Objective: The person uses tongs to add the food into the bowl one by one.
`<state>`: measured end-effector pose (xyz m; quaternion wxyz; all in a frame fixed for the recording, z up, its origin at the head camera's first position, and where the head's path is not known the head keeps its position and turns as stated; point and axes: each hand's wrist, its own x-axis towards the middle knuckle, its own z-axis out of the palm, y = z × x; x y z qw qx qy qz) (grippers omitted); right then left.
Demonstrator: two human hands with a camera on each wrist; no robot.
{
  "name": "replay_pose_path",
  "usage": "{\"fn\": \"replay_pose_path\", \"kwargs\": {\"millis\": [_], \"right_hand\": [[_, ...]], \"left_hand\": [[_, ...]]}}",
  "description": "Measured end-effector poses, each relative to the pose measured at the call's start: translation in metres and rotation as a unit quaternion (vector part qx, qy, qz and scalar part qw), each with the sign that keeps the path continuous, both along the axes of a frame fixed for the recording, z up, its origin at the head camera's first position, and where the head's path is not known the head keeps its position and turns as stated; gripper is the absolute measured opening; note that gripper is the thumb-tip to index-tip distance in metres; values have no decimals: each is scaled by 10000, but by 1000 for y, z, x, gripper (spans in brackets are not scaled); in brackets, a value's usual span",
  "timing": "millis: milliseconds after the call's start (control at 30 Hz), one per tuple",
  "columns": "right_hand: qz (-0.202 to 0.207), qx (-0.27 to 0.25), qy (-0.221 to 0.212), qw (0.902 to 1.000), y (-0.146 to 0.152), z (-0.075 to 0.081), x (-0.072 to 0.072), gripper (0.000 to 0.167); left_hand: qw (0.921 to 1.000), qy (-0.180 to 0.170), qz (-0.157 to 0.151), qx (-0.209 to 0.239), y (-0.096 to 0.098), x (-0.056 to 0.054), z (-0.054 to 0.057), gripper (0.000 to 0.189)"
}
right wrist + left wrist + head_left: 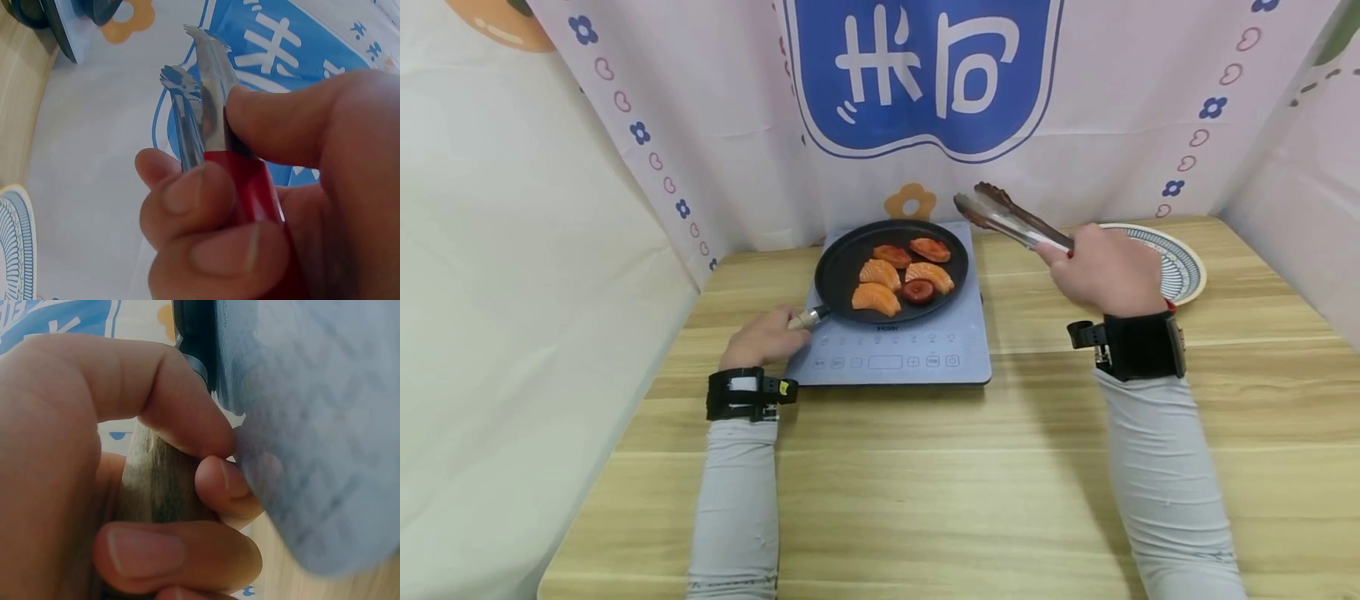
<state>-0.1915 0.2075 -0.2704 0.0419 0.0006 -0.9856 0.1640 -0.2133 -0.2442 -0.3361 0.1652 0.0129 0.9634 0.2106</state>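
Note:
My left hand [765,337] grips the wooden handle [147,478] of a black frying pan [842,250], fingers curled round it in the left wrist view. The pan sits on a pale induction cooker [951,346]. In it lie several orange slices that look like salmon [876,299], two darker reddish pieces [930,249] and a round reddish-brown piece [917,291]. To the right of the pan, my right hand [1108,271] holds metal tongs [1015,221] with red grips [250,187]. The tongs' tips point up and left, slightly apart, with nothing between them.
A patterned plate [1183,262] stands at the back right, partly behind my right hand. The wooden table [925,483] extends in front of the cooker. A printed cloth [730,100] hangs close behind the cooker, and a pale cloth [512,292] is on the left.

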Motion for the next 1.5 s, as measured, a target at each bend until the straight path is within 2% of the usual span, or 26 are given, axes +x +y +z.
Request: {"fn": "replay_pose_path", "kwargs": {"millis": [267,900,1500], "right_hand": [[-2,-67,101,9999,17,1,-2,64],[-588,-90,-309,9978,55,-9,6,71],[-975,4,-699,9928,80,-20,2,83]], "left_hand": [[10000,34,-28,0,-2,0,-2,32],[10000,57,-42,-27,1,1,0,33],[10000,21,37,-32,0,1,0,33]]}}
